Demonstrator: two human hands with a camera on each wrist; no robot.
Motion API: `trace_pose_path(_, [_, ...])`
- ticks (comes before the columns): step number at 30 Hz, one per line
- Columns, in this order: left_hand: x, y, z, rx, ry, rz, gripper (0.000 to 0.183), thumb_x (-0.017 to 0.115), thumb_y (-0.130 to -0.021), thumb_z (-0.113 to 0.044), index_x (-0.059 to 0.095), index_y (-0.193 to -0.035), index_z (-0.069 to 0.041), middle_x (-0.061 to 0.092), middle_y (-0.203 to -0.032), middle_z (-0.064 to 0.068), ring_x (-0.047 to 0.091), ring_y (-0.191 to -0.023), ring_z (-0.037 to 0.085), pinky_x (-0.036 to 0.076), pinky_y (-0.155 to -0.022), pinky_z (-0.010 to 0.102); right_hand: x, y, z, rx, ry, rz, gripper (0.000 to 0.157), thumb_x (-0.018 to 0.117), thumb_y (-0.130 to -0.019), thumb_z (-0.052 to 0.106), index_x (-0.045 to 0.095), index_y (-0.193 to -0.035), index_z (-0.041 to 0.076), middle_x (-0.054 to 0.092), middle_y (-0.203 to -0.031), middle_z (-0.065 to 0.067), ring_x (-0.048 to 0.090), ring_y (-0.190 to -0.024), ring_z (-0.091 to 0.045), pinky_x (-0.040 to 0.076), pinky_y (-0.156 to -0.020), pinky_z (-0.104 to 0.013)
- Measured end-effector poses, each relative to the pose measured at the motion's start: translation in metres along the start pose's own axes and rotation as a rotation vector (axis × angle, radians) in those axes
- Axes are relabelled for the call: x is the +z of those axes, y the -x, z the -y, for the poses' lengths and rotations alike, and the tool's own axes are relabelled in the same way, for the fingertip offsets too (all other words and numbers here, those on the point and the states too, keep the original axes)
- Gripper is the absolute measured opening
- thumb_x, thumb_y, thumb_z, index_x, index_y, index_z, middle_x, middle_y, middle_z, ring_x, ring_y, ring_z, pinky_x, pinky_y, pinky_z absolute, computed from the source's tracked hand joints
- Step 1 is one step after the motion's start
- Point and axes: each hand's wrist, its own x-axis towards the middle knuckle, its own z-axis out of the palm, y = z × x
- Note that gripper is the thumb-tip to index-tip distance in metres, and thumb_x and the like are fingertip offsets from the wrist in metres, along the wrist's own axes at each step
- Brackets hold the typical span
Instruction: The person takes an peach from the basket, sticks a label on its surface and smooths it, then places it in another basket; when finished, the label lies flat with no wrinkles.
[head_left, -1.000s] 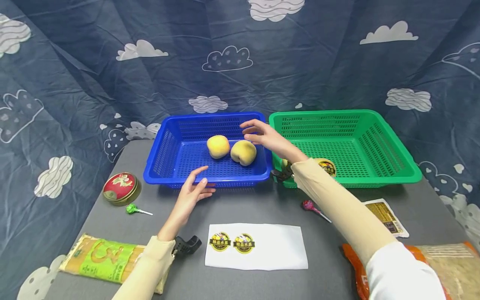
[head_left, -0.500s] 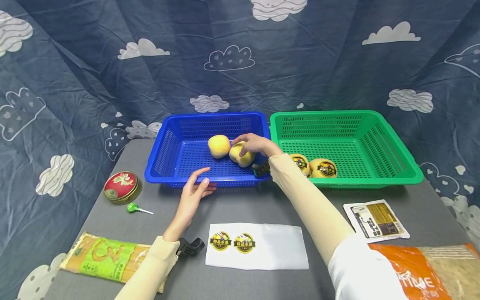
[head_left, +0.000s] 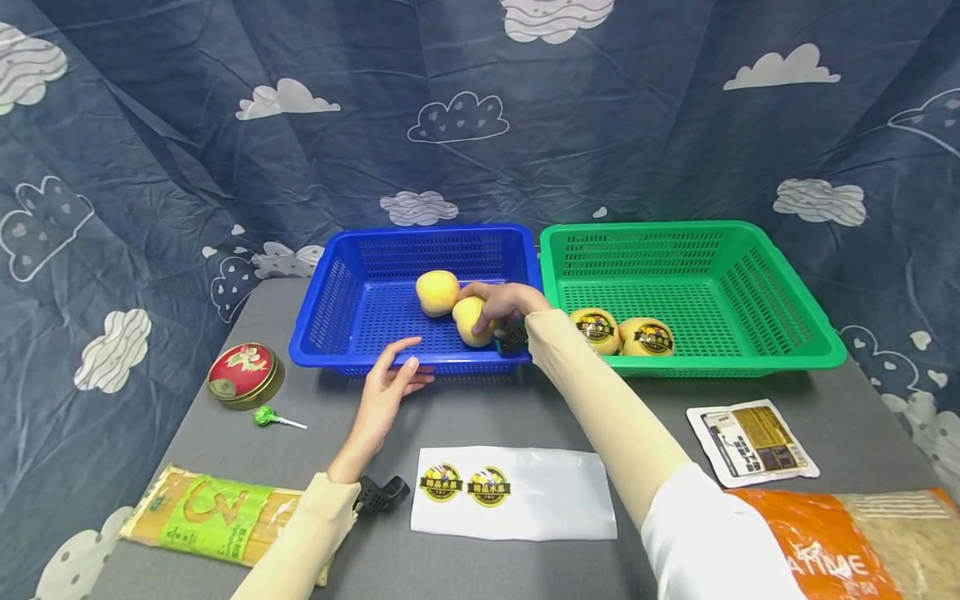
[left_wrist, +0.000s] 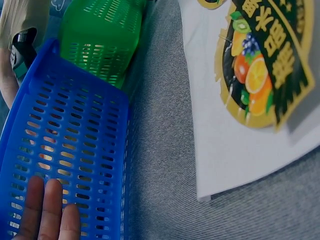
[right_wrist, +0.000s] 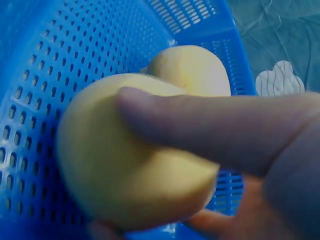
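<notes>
A round red tin (head_left: 243,371) sits at the left of the gray desk (head_left: 517,417), with a green lollipop (head_left: 265,415) near it and a pack of noodles (head_left: 213,518) lower down. Next comes the blue basket (head_left: 375,321), which holds 2 yellow fruits: the plain fruit (head_left: 437,292), resting on the basket floor, and, just right of it, the gripped fruit (head_left: 467,322). In front of the basket lies a white sheet (head_left: 558,498) bearing 2 round stickers (head_left: 489,487). Further right, the green basket (head_left: 690,308) holds 2 labeled fruits (head_left: 647,337) side by side at its near left corner, their black and gold labels facing up. At the right of the desk are a white pouch (head_left: 753,443) and, below it, an orange bag (head_left: 847,542).

The left hand (head_left: 385,390) is at the near wall of the blue basket, its fingers loosely extended and holding nothing; whether they touch the wall I cannot tell. Its forearm rises from the bottom edge. The right hand (head_left: 504,302) reaches into the blue basket from the lower right, palm down, grasping the gripped fruit, with the thumb across its side and the other fingers around it.
</notes>
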Motion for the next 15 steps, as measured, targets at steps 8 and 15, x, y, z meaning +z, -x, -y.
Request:
trace_pose_path(8, [-0.004,-0.003,0.016,0.02,0.004,-0.018,0.034,0.049,-0.093,-0.015,0.047,-0.125,-0.005,0.057,-0.097,0.032,0.056,-0.089,0.045,0.045,-0.082,0.048,-0.009,0.022,-0.001,-0.246,-0.15,-0.101,0.062,0.071,-0.077,0.022,0.038,-0.129,0.024,0.044,-0.115,-0.012,0.052,-0.077,-0.022,0.049,-0.064,-0.034])
trace_pose_path(15, [-0.003,-0.003,0.016,0.019,0.015,-0.015,0.033,0.049,-0.093,-0.014,0.047,-0.125,-0.005,0.056,-0.097,0.035,0.054,-0.09,0.048,0.042,-0.083,0.052,-0.02,0.064,-0.004,-0.417,-0.186,-0.195,0.06,0.071,-0.077,0.031,0.04,-0.128,0.03,0.043,-0.112,-0.011,0.054,-0.09,-0.026,0.05,-0.068,-0.039])
